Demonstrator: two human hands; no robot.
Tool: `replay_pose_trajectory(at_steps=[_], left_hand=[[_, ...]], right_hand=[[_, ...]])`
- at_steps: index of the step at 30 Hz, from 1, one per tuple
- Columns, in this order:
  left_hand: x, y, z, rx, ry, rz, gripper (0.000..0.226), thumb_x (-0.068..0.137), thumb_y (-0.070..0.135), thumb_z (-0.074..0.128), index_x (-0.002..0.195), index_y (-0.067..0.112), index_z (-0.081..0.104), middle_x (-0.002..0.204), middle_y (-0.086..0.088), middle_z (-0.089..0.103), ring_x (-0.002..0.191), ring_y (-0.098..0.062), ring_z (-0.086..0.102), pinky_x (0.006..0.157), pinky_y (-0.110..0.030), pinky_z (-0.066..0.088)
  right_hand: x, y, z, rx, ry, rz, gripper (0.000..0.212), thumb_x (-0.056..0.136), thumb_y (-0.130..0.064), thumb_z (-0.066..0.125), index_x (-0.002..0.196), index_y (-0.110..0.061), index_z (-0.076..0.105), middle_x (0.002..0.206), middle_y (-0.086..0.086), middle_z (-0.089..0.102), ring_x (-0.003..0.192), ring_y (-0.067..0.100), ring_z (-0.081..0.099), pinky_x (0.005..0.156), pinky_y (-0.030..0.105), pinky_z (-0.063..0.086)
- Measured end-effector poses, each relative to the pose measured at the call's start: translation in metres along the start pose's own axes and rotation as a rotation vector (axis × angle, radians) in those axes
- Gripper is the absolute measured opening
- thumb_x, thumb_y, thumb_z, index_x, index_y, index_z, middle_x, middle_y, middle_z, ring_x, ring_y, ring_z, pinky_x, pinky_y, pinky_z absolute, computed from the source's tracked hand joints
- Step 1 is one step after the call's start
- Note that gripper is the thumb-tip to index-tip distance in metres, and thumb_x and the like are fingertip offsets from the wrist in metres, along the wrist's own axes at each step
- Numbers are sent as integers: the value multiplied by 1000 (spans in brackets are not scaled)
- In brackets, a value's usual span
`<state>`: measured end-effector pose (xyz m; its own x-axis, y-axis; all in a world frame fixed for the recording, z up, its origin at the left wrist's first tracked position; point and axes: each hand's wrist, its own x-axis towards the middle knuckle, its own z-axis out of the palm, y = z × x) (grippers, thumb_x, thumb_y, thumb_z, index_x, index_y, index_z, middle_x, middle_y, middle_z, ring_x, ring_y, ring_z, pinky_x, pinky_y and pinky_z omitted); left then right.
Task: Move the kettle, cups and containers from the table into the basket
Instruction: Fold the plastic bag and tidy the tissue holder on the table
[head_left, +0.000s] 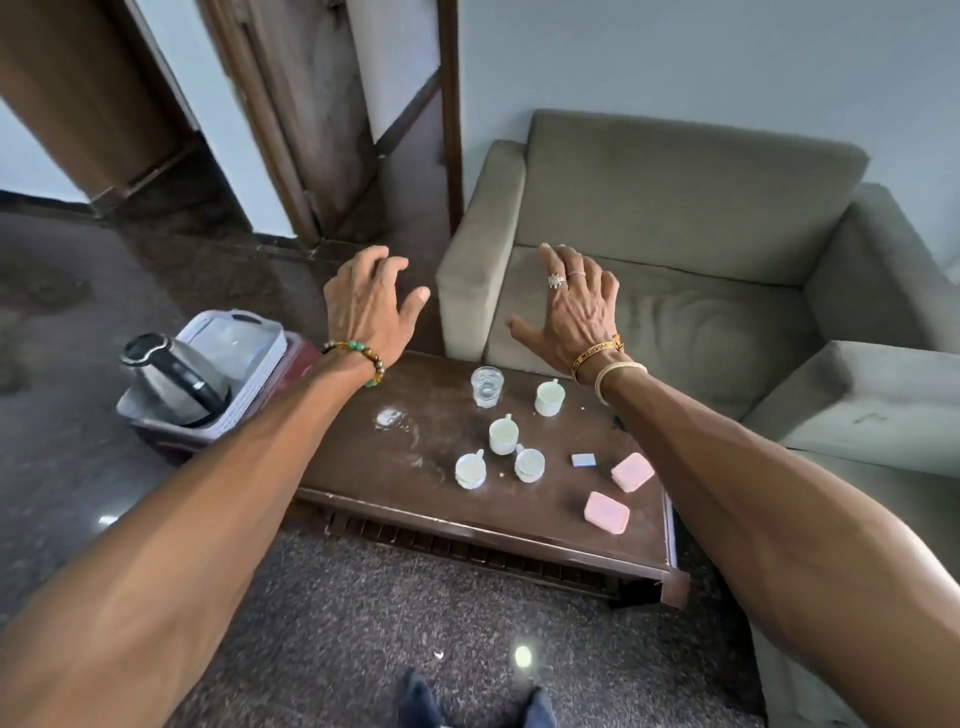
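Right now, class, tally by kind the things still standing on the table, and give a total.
White cups: 4
Clear glass: 1
Pink containers: 2
Blue container: 1
Total on the table: 8

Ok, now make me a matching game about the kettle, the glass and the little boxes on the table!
Things:
1. kettle
2. glass
3. smallest box
4. box nearest the front edge

Match each one with:
A. pink
B. tilted in the basket
C. blue
D. see-through, standing on the table

Right pairs: 1-B, 2-D, 3-C, 4-A.
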<state>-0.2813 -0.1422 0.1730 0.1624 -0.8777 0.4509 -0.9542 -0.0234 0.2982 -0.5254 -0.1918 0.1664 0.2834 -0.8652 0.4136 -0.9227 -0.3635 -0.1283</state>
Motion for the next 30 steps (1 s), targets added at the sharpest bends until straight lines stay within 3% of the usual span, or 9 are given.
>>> replay_pose_trajectory(at_steps=[11, 22, 30], left_hand=[[-6, -100, -15, 50, -49, -115, 44, 86, 35, 61, 126, 19, 54, 135, -5, 48, 122, -29, 48, 100, -45, 39], [-35, -139, 25, 91, -143, -295, 45, 85, 32, 63, 127, 20, 52, 137, -3, 46, 123, -28, 46, 102, -46, 38], [-40, -174, -5, 240, -102, -456, 46, 86, 32, 62, 129, 19, 51, 137, -5, 47, 119, -31, 49, 99, -46, 39]], right_hand=[[25, -96, 43, 133, -47, -97, 97, 70, -61, 67, 148, -13, 35, 144, 11, 43, 127, 34, 41, 105, 48, 30], [36, -113, 112, 151, -201, -219, 94, 76, -60, 66, 150, -14, 31, 146, 11, 40, 127, 33, 40, 106, 48, 30], [80, -160, 129, 278, -209, -377, 93, 77, -60, 64, 151, -16, 29, 148, 9, 38, 131, 30, 36, 107, 45, 28]])
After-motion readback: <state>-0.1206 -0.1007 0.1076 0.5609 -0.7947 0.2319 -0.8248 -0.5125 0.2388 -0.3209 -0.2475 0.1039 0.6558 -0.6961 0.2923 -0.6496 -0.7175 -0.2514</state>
